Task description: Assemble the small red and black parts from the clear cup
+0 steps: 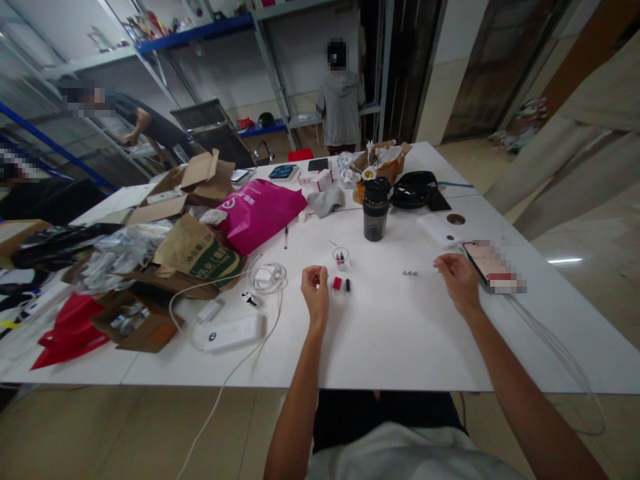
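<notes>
Forearms near; left hand curled, contents untellable, just left of red and black pieces; right hand slack, seemingly empty, near grey bits; sorting seemingly underway; fine pinch needed.

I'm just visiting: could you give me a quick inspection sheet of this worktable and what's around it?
Surface: white table, crowded on its left side.
Job's things: small red and black pieces beside the left hand; clear cup behind them; tiny grey pieces.
Clutter: pink bag, cardboard boxes, dark bottle, phone.
Grippers: left hand curled, contents unclear; right hand loosely open beside the phone.
Cables: white cable coiled, trailing off the front edge.
Surroundings: shelves; person in grey standing at the back.
</notes>
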The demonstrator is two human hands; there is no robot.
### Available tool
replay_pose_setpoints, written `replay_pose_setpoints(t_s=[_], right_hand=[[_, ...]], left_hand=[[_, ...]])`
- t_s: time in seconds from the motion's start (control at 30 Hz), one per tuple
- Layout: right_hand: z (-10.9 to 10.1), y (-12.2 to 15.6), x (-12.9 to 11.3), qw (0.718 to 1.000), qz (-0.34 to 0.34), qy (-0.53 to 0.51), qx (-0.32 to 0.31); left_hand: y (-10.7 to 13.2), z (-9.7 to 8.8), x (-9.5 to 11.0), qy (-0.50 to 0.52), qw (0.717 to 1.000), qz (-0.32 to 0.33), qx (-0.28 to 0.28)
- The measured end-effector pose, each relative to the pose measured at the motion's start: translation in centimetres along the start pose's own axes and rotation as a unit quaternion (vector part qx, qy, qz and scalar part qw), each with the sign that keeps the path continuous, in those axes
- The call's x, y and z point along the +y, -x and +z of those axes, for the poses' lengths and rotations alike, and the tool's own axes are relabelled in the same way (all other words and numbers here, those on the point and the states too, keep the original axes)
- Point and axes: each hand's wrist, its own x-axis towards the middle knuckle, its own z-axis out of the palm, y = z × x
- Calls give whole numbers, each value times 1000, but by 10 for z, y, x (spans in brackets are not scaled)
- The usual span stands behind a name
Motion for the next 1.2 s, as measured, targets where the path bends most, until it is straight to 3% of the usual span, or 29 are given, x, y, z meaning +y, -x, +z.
replay_pose_setpoints(t_s=[0.17, 0.3, 0.53, 0.7, 0.83, 0.93, 1.07, 1.2], right_hand=[[6, 3, -8, 1000, -13, 1, -7], [25, -3, -32, 995, -64, 21, -72], [91, -31, -95, 958, -192, -2, -215], [148, -48, -126, 918, -222, 35, -327], [184, -62, -126, 862, -266, 97, -421], [199, -69, -116, 825, -291, 140, -464], [207, -72, -102, 803, -299, 162, -489], [208, -71, -95, 792, -293, 166, -510]], left_hand=[[-1, -2, -5, -11, 1000, 6, 2], [-2, -4, -9, -6, 1000, 21, -8], [-22, -1, -11, 28, 999, 33, -30], [-49, 2, -3, 15, 997, 49, -54], [-66, 4, -3, -7, 994, 76, -76], [-72, 3, -13, -22, 995, 71, -62], [-72, -3, -25, 7, 997, 58, -53], [-69, -9, -21, -13, 997, 48, -52]])
